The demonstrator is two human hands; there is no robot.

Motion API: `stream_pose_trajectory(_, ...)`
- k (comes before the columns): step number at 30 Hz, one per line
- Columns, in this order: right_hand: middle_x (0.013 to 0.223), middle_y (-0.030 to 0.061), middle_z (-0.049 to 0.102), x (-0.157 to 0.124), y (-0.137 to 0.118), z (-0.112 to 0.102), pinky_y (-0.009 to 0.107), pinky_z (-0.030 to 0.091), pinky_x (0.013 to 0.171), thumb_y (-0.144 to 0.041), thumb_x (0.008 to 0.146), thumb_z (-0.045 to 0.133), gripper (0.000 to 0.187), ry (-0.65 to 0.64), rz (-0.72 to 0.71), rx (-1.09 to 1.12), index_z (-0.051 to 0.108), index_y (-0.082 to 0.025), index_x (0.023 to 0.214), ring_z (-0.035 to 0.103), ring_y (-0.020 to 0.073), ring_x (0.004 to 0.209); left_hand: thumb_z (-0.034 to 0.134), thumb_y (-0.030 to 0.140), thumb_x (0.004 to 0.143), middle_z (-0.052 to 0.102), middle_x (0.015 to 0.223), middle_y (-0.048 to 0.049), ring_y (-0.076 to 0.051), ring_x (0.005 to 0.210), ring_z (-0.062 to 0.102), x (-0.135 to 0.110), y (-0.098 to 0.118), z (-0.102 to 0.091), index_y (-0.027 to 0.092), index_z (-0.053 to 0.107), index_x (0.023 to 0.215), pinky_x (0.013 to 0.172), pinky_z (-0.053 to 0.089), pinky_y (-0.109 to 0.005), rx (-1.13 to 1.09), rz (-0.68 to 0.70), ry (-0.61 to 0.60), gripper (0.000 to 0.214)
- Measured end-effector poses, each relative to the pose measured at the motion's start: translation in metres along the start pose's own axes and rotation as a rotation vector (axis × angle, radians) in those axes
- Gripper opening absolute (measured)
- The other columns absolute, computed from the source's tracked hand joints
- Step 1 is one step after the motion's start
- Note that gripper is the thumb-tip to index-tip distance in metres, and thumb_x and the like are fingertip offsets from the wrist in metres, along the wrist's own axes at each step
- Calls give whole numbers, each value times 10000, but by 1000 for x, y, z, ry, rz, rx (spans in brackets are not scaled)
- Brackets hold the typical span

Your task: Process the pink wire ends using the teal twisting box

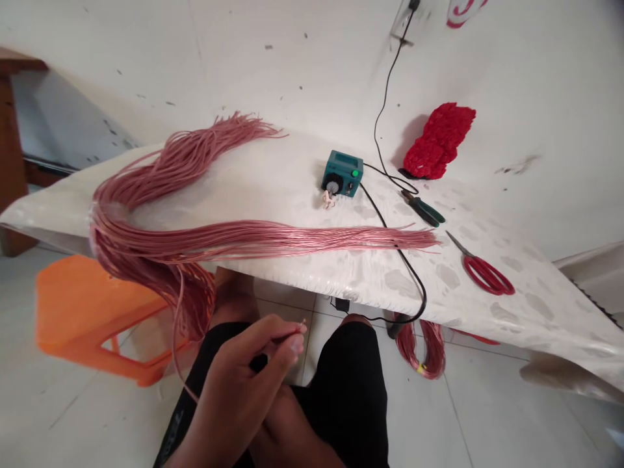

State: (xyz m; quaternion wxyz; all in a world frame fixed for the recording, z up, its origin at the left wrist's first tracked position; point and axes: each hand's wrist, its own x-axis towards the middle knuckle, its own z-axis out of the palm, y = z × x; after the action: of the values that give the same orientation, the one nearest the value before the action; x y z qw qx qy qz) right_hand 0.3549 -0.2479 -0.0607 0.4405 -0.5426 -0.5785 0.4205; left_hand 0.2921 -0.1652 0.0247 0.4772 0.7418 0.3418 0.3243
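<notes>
My left hand (246,374) is closed, thumb and fingertips clamped on the end of a thin pink wire (181,351), over my knees below the table's near edge; my right hand is hidden, so I cannot tell its grip. The wire appears to drop from a bundle of pink wires (205,237) draped over the near left edge of a white-covered table (292,175). Right of the bundle's long hank lie a teal control box (342,173), green-handled pliers (423,208) and red-handled scissors (485,274); an orange plastic stool (92,318) stands below left.
</notes>
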Motion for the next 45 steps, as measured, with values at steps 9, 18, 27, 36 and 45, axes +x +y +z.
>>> stream_pose_trajectory(9, 858, -6, 670, -9, -11, -45, 243, 481, 710, -193, 879, 645, 53, 52, 43, 7, 667, -213, 923, 609, 139, 768, 542, 430, 993, 646, 678, 8, -109, 606, 614, -12, -4, -11, 194, 667, 837, 582, 545, -191, -312, -209, -147, 310)
stream_pose_trajectory(18, 751, -21, 639, -17, -25, -61, 225, 501, 662, -151, 975, 524, 169, 370, -24, 193, 640, -216, 871, 599, 97, 647, 642, 332, 873, 627, 562, 33, -97, 510, 594, -18, 6, -4, 204, 717, 836, 504, 520, -157, -308, -289, -140, 153)
stream_pose_trajectory(27, 814, 20, 648, -20, -43, -75, 258, 527, 642, -207, 990, 531, 163, 423, -38, 172, 690, -196, 957, 623, 120, 673, 553, 320, 918, 660, 610, 21, -94, 515, 620, -24, 2, -3, 211, 694, 774, 512, 534, -147, -251, -286, -167, 229)
stream_pose_trajectory(36, 683, -2, 587, -20, -45, -86, 257, 445, 613, -237, 966, 511, 215, 248, -71, 19, 592, -187, 773, 566, 121, 629, 623, 305, 869, 661, 544, 47, -98, 465, 629, -29, 1, -1, 236, 696, 774, 466, 502, -143, -176, -219, -174, 138)
stream_pose_trajectory(45, 586, -37, 461, -17, -40, -94, 242, 348, 534, -248, 951, 445, 305, 53, -31, 56, 468, -203, 651, 438, 94, 531, 589, 245, 902, 670, 624, 65, -93, 568, 641, -33, -2, -1, 257, 683, 774, 536, 468, -159, -25, -68, -182, 160)
